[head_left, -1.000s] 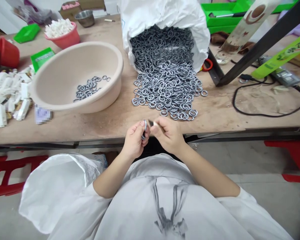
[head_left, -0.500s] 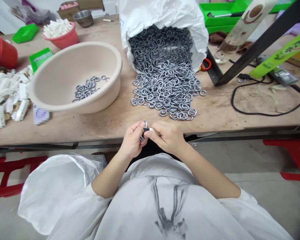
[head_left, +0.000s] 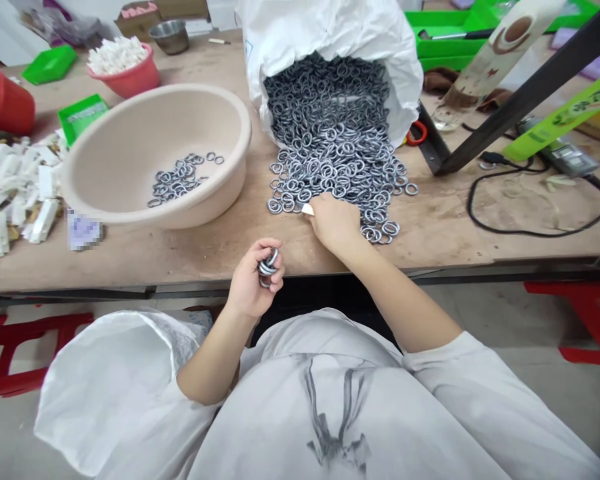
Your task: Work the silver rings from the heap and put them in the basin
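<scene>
My left hand [head_left: 250, 283] is closed around several shiny grey rings [head_left: 268, 263], in front of the table edge. My right hand [head_left: 336, 220] reaches to the near side of the heap of loose rings [head_left: 330, 163], its fingers bent and mostly hidden from above. A small flat white piece [head_left: 307, 209] sticks out from between its thumb and fingers; its kind cannot be made out. The heap spills out of a white sack [head_left: 330, 27] lying on its side. To the left, a large beige basin [head_left: 105, 140] holds a small cluster of rings [head_left: 177, 180].
White blocks [head_left: 17, 187] lie piled at the left, near a red bowl [head_left: 130, 80] of white pieces. A black metal bar [head_left: 510, 100] slants up at the right, beside red-handled scissors [head_left: 417, 133] and a looped black cable [head_left: 530, 233]. Red stools [head_left: 580, 313] stand below.
My hands have parted. My right hand has moved up and forward to the ring heap with the white piece. My left hand has shifted slightly left, keeping its rings.
</scene>
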